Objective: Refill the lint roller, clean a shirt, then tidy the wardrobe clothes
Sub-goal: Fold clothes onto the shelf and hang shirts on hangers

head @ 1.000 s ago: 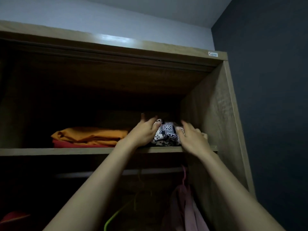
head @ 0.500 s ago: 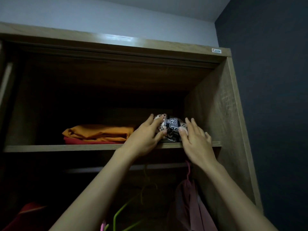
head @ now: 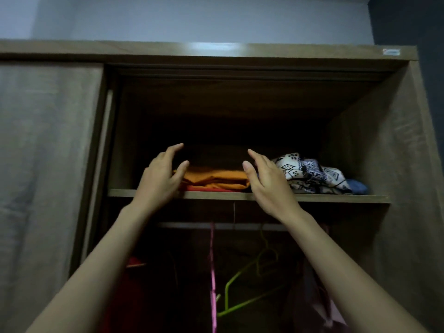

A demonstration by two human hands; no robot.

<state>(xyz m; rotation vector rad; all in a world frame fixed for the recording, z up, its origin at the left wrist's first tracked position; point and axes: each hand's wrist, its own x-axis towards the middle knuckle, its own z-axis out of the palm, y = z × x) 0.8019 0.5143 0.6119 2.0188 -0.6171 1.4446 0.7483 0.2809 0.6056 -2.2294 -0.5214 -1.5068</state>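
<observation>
A folded orange garment (head: 216,179) lies on a red one (head: 206,188) on the wardrobe's upper shelf (head: 336,198). My left hand (head: 161,179) hovers at the pile's left end and my right hand (head: 266,181) at its right end. Both have relaxed, straight fingers and hold nothing. A black-and-white patterned cloth (head: 312,175) sits bundled further right on the same shelf, with a blue item (head: 358,186) beside it.
A sliding wardrobe door (head: 45,164) covers the left side. Below the shelf a rail (head: 187,225) carries a green hanger (head: 249,284), a pink hanger (head: 212,272) and pinkish clothes (head: 319,304). Red fabric (head: 134,280) hangs at lower left. The wardrobe's side wall (head: 384,145) stands on the right.
Both hands have let go of the patterned cloth at the right and moved left to either end of the orange pile. The camera has turned left, showing the door.
</observation>
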